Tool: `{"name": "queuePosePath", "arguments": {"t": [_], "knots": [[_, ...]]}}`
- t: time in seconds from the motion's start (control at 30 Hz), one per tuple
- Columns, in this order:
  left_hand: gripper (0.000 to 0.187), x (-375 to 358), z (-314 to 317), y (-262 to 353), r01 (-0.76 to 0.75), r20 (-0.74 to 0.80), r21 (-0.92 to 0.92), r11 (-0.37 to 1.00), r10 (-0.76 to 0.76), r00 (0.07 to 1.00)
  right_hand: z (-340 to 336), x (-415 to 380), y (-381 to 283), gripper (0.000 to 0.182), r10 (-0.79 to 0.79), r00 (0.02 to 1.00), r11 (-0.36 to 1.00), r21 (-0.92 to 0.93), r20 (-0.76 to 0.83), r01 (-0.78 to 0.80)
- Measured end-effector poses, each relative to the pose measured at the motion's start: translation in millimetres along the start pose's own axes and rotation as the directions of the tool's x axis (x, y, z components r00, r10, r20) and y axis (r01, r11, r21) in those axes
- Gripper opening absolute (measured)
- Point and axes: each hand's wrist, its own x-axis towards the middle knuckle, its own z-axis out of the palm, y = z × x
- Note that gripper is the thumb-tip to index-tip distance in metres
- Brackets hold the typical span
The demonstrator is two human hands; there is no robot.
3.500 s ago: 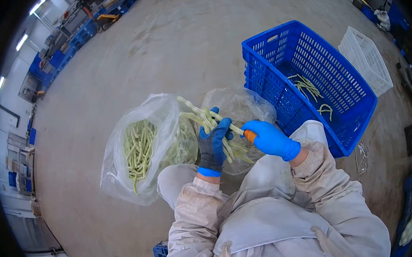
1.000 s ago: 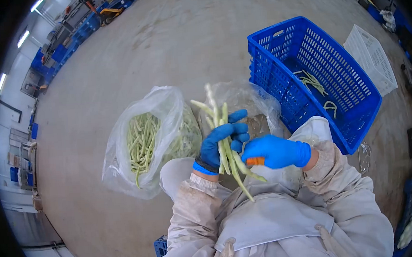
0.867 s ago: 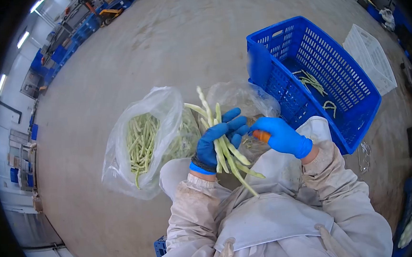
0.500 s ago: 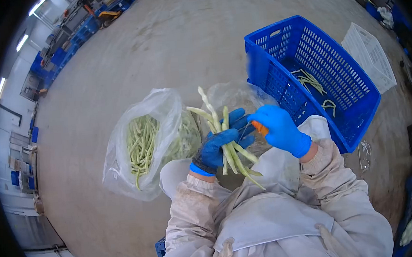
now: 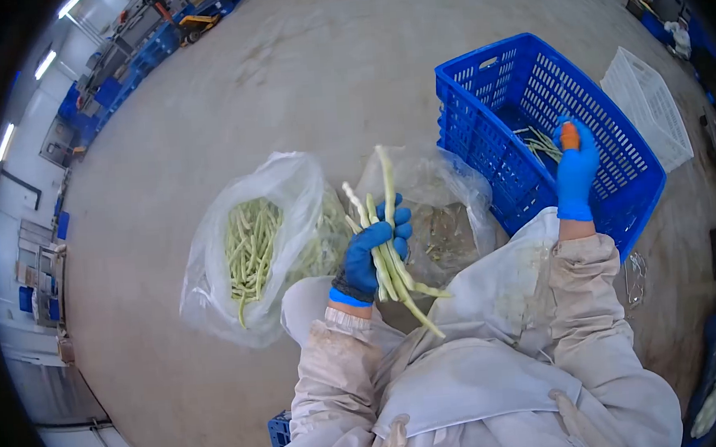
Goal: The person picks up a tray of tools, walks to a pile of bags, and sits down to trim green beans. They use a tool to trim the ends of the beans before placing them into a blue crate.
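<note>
My left hand (image 5: 370, 260), in a blue glove with a dark palm, is closed around a loose bunch of long green beans (image 5: 384, 259) above my lap. The beans stick out above and below the fist. My right hand (image 5: 578, 171), in a lighter blue glove, is over the near side of the blue crate (image 5: 471, 112). It grips an orange-handled knife (image 5: 569, 136); the blade is hard to make out. Beside that hand, several cut green beans (image 5: 542, 146) lie in the crate, partly hidden by it.
To the left stands an open clear plastic bag (image 5: 200, 276) full of green beans (image 5: 251, 243). Between my knees and the crate, another clear bag (image 5: 463, 187) holds small scraps. A white crate (image 5: 648, 103) stands behind the blue one. A blue crate edge (image 5: 280, 432) shows by my seat.
My right hand has moved from beside the bean bunch to the right, over the blue crate, still with the orange handle in it. My left fingers have closed more around the beans.
</note>
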Motion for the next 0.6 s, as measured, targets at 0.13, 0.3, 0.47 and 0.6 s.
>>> {"name": "queuePosePath", "arguments": {"t": [0.13,0.3,0.47,0.6], "knots": [[0.056,8.2,-1.4,0.0,-0.085,0.06,-0.13,0.988,0.094,0.994,5.4,-44.1,41.8,0.029,0.07,0.647,0.837,-0.397,0.76,0.376],[0.053,14.4,-5.3,0.6,-0.216,0.022,-0.138,0.967,0.221,0.975,24.3,-80.6,24.3,0.011,0.141,0.614,0.815,-0.443,0.777,0.374],[0.052,15.0,-7.8,1.5,-0.261,-0.043,-0.074,0.963,0.258,0.965,39.0,-93.1,-4.9,0.019,0.138,0.596,0.843,-0.41,0.791,0.349],[0.052,15.3,-11.2,1.1,-0.28,-0.044,-0.088,0.956,0.278,0.96,44.3,-99.0,0.9,0.027,-0.019,0.584,0.918,-0.218,0.811,0.332]]}}
